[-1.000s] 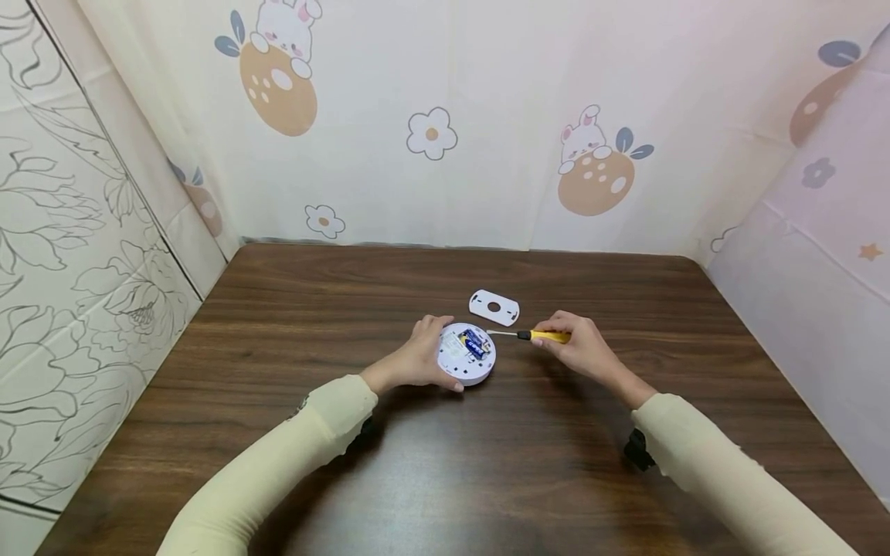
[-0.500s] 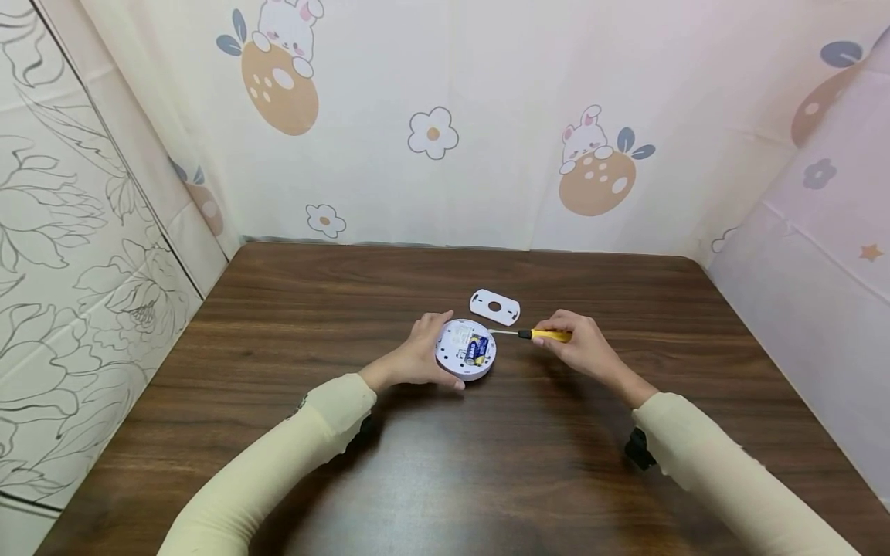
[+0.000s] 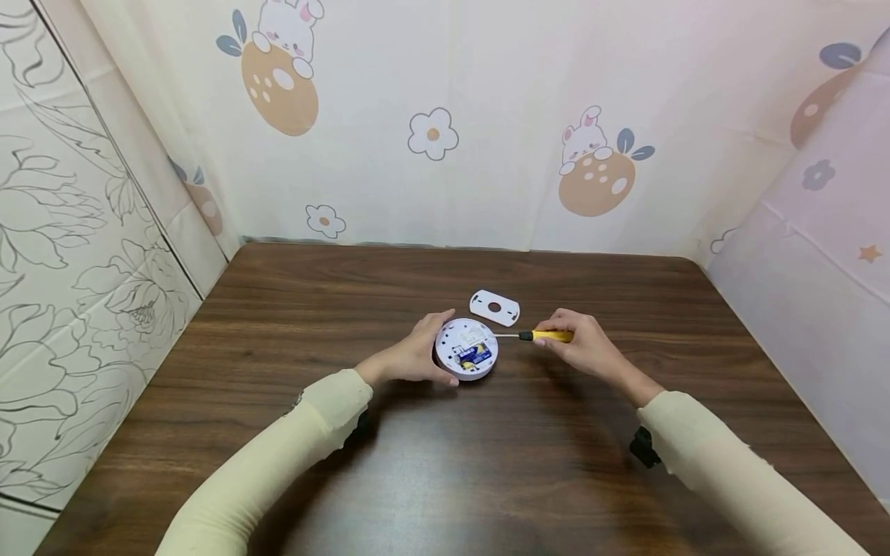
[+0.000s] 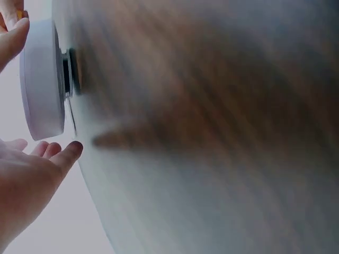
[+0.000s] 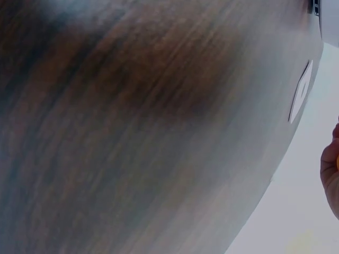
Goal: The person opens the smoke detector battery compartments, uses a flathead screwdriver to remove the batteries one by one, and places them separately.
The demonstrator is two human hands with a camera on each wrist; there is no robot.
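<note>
A round white smoke alarm [image 3: 453, 337] lies back side up on the table, its battery [image 3: 474, 357] showing at the near right part of that back. Around its left side my left hand [image 3: 416, 357] holds it, fingers at the far edge and thumb at the near edge. In the left wrist view a dark part protrudes under the alarm's body [image 4: 42, 84]. My right hand [image 3: 580, 344] grips the yellow handle of a screwdriver [image 3: 554, 336]; its shaft points left, and the tip is at the alarm's right rim. Whether the tip sits in a slot cannot be seen.
A white mounting plate [image 3: 502, 313] with a central hole lies flat just behind the alarm and screwdriver. The brown wooden table [image 3: 334, 293] ends at a patterned curtain [image 3: 501, 193] along the back.
The alarm has turned clockwise: its battery has moved from the upper right to the near side. The left hand has shifted slightly; the screwdriver stays at the rim.
</note>
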